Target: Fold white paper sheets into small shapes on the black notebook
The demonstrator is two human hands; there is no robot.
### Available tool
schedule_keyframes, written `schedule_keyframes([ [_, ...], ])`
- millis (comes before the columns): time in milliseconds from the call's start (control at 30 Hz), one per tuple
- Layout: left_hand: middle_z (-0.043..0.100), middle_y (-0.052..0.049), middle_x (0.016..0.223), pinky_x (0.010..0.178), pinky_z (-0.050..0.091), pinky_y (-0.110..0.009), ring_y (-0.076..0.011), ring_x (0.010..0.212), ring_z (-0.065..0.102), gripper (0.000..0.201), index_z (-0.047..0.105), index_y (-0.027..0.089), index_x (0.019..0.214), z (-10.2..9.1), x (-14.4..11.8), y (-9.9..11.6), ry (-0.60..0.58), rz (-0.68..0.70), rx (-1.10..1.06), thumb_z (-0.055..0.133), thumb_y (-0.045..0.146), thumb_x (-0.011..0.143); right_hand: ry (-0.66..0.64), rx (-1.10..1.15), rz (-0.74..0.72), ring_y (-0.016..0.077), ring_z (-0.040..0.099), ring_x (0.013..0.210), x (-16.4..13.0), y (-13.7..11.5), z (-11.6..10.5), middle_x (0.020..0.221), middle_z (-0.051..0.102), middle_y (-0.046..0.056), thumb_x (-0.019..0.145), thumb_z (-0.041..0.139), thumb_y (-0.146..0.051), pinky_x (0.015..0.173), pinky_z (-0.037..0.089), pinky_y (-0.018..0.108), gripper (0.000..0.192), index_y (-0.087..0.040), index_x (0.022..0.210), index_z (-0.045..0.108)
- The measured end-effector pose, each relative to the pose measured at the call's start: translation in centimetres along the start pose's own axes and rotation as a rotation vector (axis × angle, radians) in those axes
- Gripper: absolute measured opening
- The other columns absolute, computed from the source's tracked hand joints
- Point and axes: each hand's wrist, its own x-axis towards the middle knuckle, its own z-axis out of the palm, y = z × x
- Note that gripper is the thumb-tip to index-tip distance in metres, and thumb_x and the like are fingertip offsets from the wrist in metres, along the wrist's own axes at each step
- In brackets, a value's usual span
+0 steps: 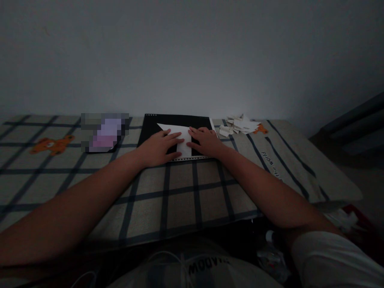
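A folded sheet of white paper [185, 149] lies on a black notebook [151, 127] with punched holes along its edges. One pointed corner of the paper reaches out to the upper left. My left hand [159, 149] rests on the paper's left part, its fingers spread and pointing right. From the other side, my right hand [207, 142] lies on the paper's right edge and the notebook, fingers apart. Both hands are open and press down flat, with the fingertips close to each other. Parts of the paper are hidden under the fingers.
A pile of folded white paper pieces [240, 125] sits right of the notebook. At the left lies a phone-like object with a blurred, purple-pink face [106, 134]. The checked tablecloth [180, 192] runs back to a grey wall [192, 56]. Below the table's right end are bags [345, 218].
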Motion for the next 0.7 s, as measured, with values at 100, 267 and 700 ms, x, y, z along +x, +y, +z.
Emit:
schedule_keyframes([
  [100, 0.039, -0.013, 0.165, 0.123, 0.030, -0.049, -0.0385, 0.149, 0.037, 0.065, 0.051, 0.015, 0.152, -0.1, 0.0, 0.1, -0.006, -0.009, -0.029, 0.045, 0.055, 0.101, 0.007, -0.008, -0.039, 0.0342, 0.047, 0.136, -0.2, 0.1, -0.2, 0.161, 0.047, 0.009, 0.104, 0.046, -0.048, 0.106, 0.044, 0.052, 0.054, -0.021, 0.150, 0.054],
  [267, 0.038, -0.012, 0.165, 0.124, 0.028, -0.049, -0.0391, 0.151, 0.034, 0.065, 0.051, 0.016, 0.152, -0.1, -0.1, 0.3, -0.010, -0.028, -0.054, 0.047, 0.055, 0.100, 0.062, 0.043, -0.107, 0.0309, 0.054, 0.130, -0.6, 0.6, -0.5, 0.148, 0.061, 0.011, 0.102, 0.052, -0.043, 0.106, 0.046, 0.048, 0.046, -0.019, 0.140, 0.065],
  [700, 0.038, -0.011, 0.166, 0.125, 0.026, -0.048, -0.0347, 0.153, 0.032, 0.066, 0.049, 0.017, 0.153, 0.0, -0.1, 0.2, -0.015, -0.027, -0.025, 0.044, 0.058, 0.101, 0.081, 0.071, -0.202, 0.0269, 0.061, 0.124, -1.0, -0.3, -0.8, 0.139, 0.068, 0.010, 0.103, 0.053, -0.034, 0.104, 0.048, 0.043, 0.034, -0.020, 0.126, 0.075],
])
